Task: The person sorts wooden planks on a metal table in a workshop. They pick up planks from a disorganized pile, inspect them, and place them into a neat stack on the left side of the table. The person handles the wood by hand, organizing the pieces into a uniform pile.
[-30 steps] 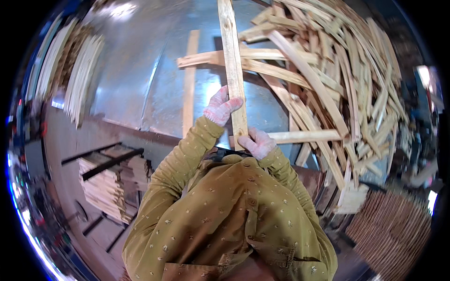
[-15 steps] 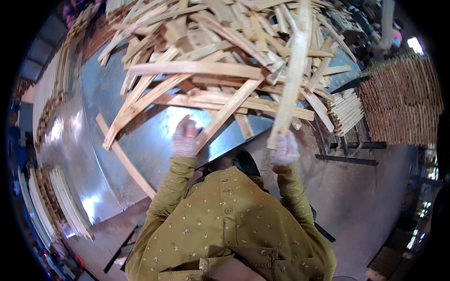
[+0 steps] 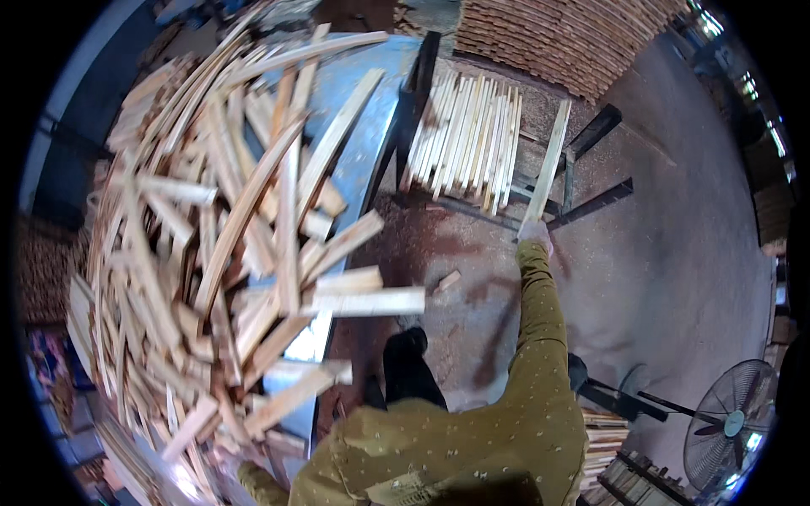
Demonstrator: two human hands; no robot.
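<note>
The wooden strip (image 3: pixel 549 162) is out ahead of you on your right, slanting up and away from your right hand (image 3: pixel 535 231), whose gloved fingers are clamped on its near end, with that arm stretched nearly straight. The strip's far part lies over or beside the black metal frame (image 3: pixel 597 131); you cannot tell from this view whether the two touch. Just left of it sits a stack of pale strips (image 3: pixel 462 143), laid side by side and pointing roughly the same way as yours. Your left hand (image 3: pixel 229 462) is low on the other side, blurred at the near edge of the loose wood pile (image 3: pixel 245 211), so whether its fingers are apart or together cannot be told. That pile sprawls over the metal table (image 3: pixel 396 66), several pieces jutting past its edge toward you. A small offcut (image 3: pixel 449 281) lies on the floor (image 3: pixel 675 253) between the table and your right arm. Beyond the pale strips rises a big brown wood stack (image 3: pixel 557 46), and a round fan (image 3: pixel 732 422) stands at your far right.
</note>
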